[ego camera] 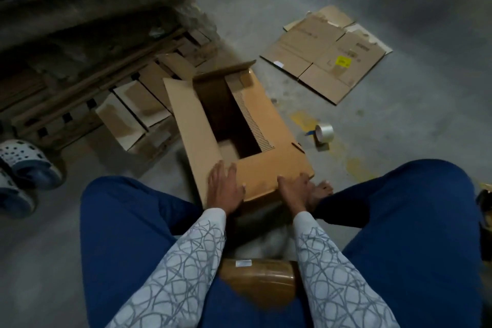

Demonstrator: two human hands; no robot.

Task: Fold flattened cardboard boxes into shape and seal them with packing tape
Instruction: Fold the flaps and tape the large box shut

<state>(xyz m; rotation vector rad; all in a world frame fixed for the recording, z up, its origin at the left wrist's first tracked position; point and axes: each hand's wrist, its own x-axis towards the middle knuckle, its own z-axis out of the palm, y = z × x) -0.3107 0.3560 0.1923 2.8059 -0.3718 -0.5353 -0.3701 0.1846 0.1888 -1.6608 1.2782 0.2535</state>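
Note:
A brown cardboard box (269, 125) stands on the concrete floor between my knees, its top partly open with a dark gap in the middle. My left hand (225, 188) lies flat with straight fingers on the near flap, by the left flap's edge. My right hand (292, 185) presses on the near flap's right corner, fingers along the edge. A roll of clear packing tape (324, 132) stands on the floor to the right of the box. A flattened box (326, 54) with a yellow label lies further back on the right.
Stacked flattened cardboard on a pallet (127, 104) fills the left. Two perforated clogs (25, 160) sit at the far left edge. I sit on a brown stool (259, 281), a bare foot (320, 190) beside the box.

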